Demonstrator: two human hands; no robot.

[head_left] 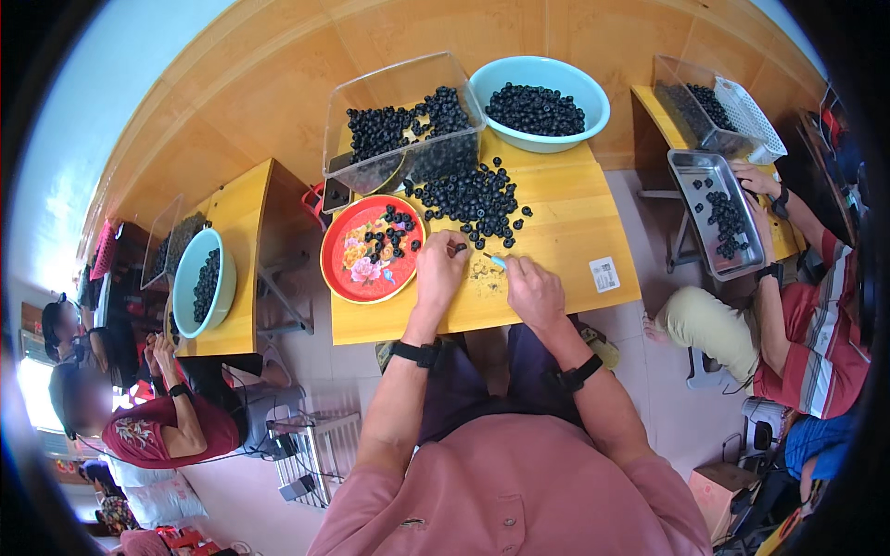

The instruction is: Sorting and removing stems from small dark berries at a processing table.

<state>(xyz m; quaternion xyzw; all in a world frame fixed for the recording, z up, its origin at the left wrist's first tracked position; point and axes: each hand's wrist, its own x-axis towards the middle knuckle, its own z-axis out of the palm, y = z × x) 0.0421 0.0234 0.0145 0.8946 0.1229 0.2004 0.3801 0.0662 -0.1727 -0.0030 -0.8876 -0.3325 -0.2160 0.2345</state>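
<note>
My left hand pinches a small dark round fruit at its fingertips over the yellow wooden table. My right hand grips a small tool with a light blue tip, pointed toward that fruit. A loose pile of dark fruits lies just beyond both hands. A red round tray with a flower print holds several of the fruits, left of my left hand. Pale scraps lie on the table between my hands.
A clear plastic bin and a light blue basin of fruits stand at the table's far edge. A person at right works over a metal tray. Another person at left sits by a table with a teal basin.
</note>
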